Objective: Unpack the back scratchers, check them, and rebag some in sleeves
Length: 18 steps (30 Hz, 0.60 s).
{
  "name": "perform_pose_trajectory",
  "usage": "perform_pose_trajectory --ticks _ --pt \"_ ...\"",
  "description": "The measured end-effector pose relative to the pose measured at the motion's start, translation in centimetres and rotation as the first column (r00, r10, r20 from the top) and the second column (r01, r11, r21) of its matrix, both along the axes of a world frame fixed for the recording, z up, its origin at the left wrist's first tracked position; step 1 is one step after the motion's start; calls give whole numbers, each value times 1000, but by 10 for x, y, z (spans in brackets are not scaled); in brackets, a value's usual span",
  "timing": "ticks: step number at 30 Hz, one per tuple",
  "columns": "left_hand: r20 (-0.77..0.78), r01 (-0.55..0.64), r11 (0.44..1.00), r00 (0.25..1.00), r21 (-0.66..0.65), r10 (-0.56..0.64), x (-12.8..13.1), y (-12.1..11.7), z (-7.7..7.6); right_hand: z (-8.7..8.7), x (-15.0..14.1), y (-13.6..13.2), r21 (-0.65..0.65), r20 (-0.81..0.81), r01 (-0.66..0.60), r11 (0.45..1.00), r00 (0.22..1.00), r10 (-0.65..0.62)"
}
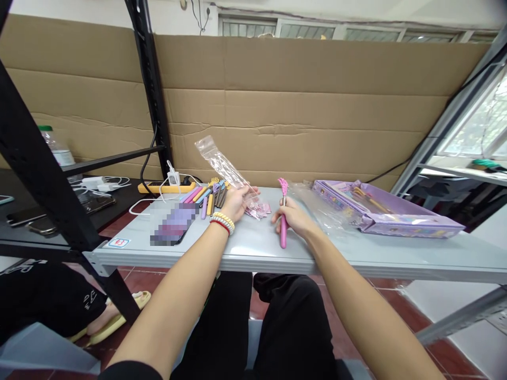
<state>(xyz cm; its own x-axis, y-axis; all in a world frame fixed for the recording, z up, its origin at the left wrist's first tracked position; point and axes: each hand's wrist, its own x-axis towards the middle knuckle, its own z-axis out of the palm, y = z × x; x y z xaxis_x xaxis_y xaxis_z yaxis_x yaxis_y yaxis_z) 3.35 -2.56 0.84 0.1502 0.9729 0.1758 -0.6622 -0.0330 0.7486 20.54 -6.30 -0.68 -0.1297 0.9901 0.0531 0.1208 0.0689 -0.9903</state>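
My left hand point(236, 202) is closed on a narrow clear plastic bag point(220, 161) that sticks up and to the left above the grey table point(253, 248). Beaded bracelets sit on that wrist. My right hand point(292, 215) grips a pink back-scratcher-like stick point(283, 211) held upright, its claw-shaped head on top. Between the hands lies a small heap of pink pieces point(258, 210). A bundle of coloured sticks point(206, 194) lies just left of my left hand.
A purple box point(380, 214) with clear wrapping point(317, 208) sits at the right. A blurred patch point(174, 224) covers an item on the left of the table. A yellow power strip point(164, 186), chargers, phones and a bottle point(57, 148) lie on the left shelf. Another person's leg and slipper point(114, 316) show lower left.
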Motion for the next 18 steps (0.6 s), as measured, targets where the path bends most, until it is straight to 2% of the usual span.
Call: perform_pose_trajectory --ticks 5,7,11,13,18 --pt "37 -193 981 980 -27 194 -4 4 1 1 1 -4 194 66 -145 970 989 135" --pt "62 -248 967 966 -63 252 -6 8 1 3 1 -7 312 162 -114 943 985 66" --pt "111 -311 944 940 -111 323 -13 13 1 1 3 -7 522 346 -26 853 920 -184" --pt "136 -320 941 933 -108 333 -15 14 1 -2 5 -6 538 360 -46 842 915 -180" --pt "216 -330 937 912 -115 348 -19 14 7 -7 10 -2 431 322 -151 889 947 4"
